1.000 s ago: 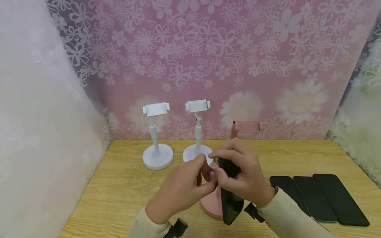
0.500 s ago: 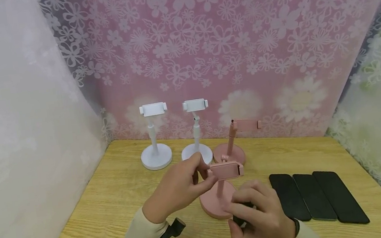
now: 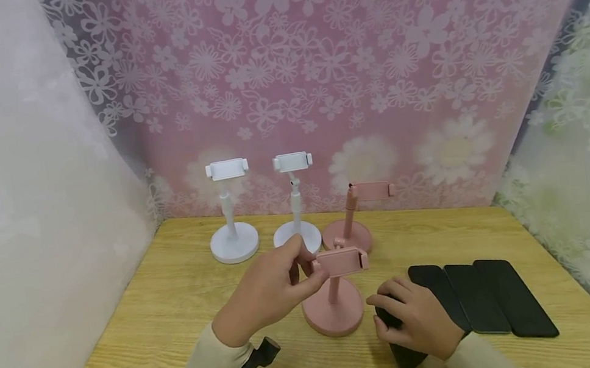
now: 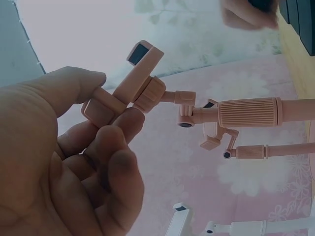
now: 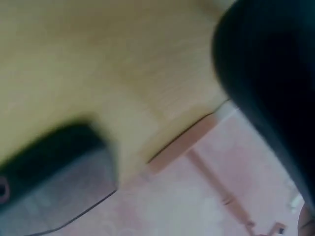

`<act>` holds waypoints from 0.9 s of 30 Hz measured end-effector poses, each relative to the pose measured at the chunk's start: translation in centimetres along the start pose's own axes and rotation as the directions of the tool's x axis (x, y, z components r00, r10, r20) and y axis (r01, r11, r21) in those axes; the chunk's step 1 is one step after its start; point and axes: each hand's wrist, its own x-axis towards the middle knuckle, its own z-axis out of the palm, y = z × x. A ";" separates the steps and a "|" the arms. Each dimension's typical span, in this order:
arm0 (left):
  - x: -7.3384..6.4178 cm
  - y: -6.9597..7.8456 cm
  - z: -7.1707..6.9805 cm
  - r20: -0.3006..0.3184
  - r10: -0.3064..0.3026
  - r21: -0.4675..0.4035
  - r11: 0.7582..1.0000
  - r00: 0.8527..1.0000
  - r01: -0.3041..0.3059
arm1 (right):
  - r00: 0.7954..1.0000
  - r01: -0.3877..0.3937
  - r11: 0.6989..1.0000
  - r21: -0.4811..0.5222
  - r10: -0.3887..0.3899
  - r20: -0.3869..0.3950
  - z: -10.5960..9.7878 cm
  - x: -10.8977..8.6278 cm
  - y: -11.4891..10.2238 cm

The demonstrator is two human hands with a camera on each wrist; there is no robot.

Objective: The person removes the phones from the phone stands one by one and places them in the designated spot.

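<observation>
My left hand [image 3: 269, 288] pinches the left end of the holder on the front pink phone stand [image 3: 339, 262]. In the left wrist view, thumb and fingers close on one end of that pink holder [image 4: 140, 73], and its joint and ribbed pole run off to the right. To the right of the stand, low over the table, my right hand [image 3: 419, 319] grips a black phone [image 3: 407, 359], which is tilted and partly covered by the fingers. The stand's holder has no phone in it. The right wrist view is blurred, with dark shapes on both sides.
Behind stand another pink phone stand [image 3: 347, 227] and two white ones, one at far left [image 3: 234, 243] and one nearer the middle [image 3: 295, 199]. Three black phones [image 3: 477, 296] lie side by side on the wooden table [image 3: 179, 321] at right. Floral cloth [image 3: 316, 83] encloses the table.
My right hand has moved the black phone away from the front pink stand, down and to the right, uncovering its holder. My left hand keeps its pinch. The view has shifted slightly.
</observation>
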 end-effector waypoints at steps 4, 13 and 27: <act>0.0 -0.1 0.1 0.002 -0.002 0.001 1.000 1.000 0.002 | 0.986 -0.076 0.996 -0.045 0.082 0.145 1.2 -0.3 2.1; -0.2 -0.1 -0.1 0.014 -0.022 0.021 1.000 1.000 0.021 | 0.809 -0.203 0.942 -0.266 0.314 0.496 4.6 0.0 4.5; 0.4 -0.1 0.4 0.024 -0.013 0.048 0.999 1.000 0.012 | 0.685 -0.270 0.908 -0.320 0.415 0.599 1.6 -1.9 2.5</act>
